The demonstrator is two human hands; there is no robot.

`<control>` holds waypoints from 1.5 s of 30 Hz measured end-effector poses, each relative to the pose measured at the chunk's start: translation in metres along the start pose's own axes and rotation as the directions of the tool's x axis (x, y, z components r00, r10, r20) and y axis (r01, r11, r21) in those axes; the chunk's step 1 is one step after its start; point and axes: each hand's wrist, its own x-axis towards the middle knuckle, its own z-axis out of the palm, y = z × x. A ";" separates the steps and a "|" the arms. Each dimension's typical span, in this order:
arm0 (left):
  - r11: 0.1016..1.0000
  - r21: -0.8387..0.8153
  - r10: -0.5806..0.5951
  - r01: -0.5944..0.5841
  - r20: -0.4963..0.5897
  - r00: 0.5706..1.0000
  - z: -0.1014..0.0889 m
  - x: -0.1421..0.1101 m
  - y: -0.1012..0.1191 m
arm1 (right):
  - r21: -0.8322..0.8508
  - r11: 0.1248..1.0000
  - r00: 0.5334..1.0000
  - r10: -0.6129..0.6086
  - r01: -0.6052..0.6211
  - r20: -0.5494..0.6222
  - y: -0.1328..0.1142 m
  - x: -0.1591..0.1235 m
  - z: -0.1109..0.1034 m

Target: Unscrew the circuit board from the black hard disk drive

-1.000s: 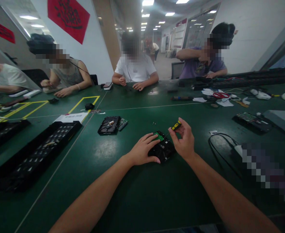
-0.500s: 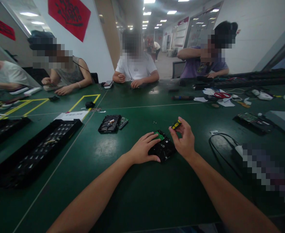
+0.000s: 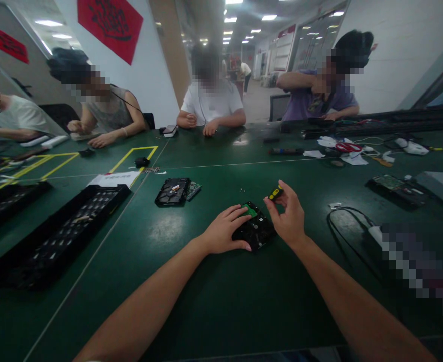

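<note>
A black hard drive (image 3: 258, 230) with a green circuit board (image 3: 250, 209) lies on the table in front of me. My left hand (image 3: 227, 229) holds it from the left, fingers across its top and thumb along the near edge. Over its right side, my right hand (image 3: 290, 211) pinches a short yellow-and-black screwdriver (image 3: 275, 193) between thumb and fingers. The screwdriver's tip is too small to make out. Just beyond the drive are several tiny screws (image 3: 242, 189). Left of it sits another hard drive (image 3: 172, 191), with a loose circuit board (image 3: 194, 190) against its side.
A long black tray (image 3: 61, 231) with small parts stands at left, a paper sheet (image 3: 114, 179) at its far end. On the right are a cable (image 3: 332, 223), another drive (image 3: 395, 190) and a grey box (image 3: 442, 188). Several people sit across the green table (image 3: 221, 311).
The whole view has shifted slightly. Both hands keep their places at the hard drive, and the screwdriver, still in my right hand, looks turned a little.
</note>
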 end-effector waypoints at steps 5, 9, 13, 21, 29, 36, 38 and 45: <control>1.000 0.002 0.004 -0.004 0.007 1.000 -0.002 0.000 0.001 | -0.041 0.999 1.000 0.001 -0.001 -0.010 0.001 0.002 -0.001; 1.000 -0.004 0.002 -0.002 0.000 1.000 -0.001 -0.001 0.000 | -0.057 0.998 1.000 0.001 -0.002 -0.020 0.004 0.001 -0.001; 1.000 0.001 0.000 0.000 0.008 1.000 -0.001 -0.001 0.000 | -0.085 0.995 0.999 -0.044 0.044 -0.001 0.000 0.002 -0.002; 1.000 -0.004 -0.005 0.005 0.006 1.000 0.000 0.000 0.001 | -0.062 0.997 0.994 -0.028 0.035 0.109 -0.010 0.007 0.001; 1.000 -0.004 0.003 -0.003 -0.009 1.000 -0.001 0.000 0.003 | 0.095 0.995 0.984 -0.008 -0.009 0.179 -0.008 0.005 0.000; 1.000 -0.009 0.009 -0.009 -0.018 1.000 0.001 -0.001 0.000 | 0.092 0.992 0.983 -0.096 0.082 0.157 -0.014 0.005 -0.001; 1.000 -0.012 0.009 -0.010 -0.022 1.000 0.002 -0.002 -0.001 | 0.047 0.991 0.985 -0.131 0.127 0.109 -0.014 0.006 -0.001; 1.000 -0.016 0.007 -0.007 -0.019 1.000 0.002 -0.002 -0.002 | 0.057 0.996 0.986 -0.080 0.072 0.144 -0.013 0.004 0.000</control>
